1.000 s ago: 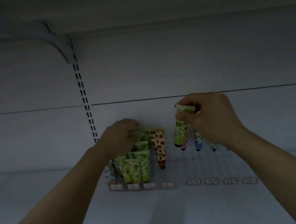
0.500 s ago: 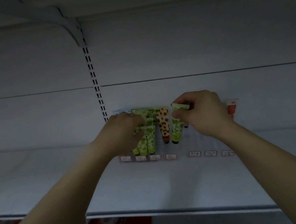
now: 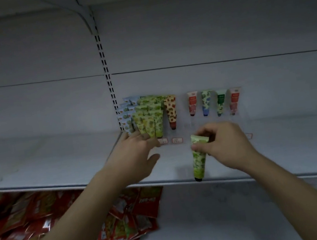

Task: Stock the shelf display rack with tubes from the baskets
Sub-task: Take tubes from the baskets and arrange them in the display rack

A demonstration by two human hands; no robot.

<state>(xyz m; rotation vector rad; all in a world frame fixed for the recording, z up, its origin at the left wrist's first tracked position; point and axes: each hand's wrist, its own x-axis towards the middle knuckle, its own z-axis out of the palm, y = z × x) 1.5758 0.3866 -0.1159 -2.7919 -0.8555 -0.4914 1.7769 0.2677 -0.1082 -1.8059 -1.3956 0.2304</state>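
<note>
Back from the display rack (image 3: 188, 128) we have drawn our right hand (image 3: 225, 146), which pinches a green patterned tube (image 3: 199, 158) near its crimped end, cap down over the shelf (image 3: 56, 157) front, while our left hand (image 3: 136, 157), fingers loosely straight, touches the rack's leftmost green tubes (image 3: 149, 122).

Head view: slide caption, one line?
Right hand pinches a green tube cap-down before the display rack; left hand at the stocked tubes.
</note>
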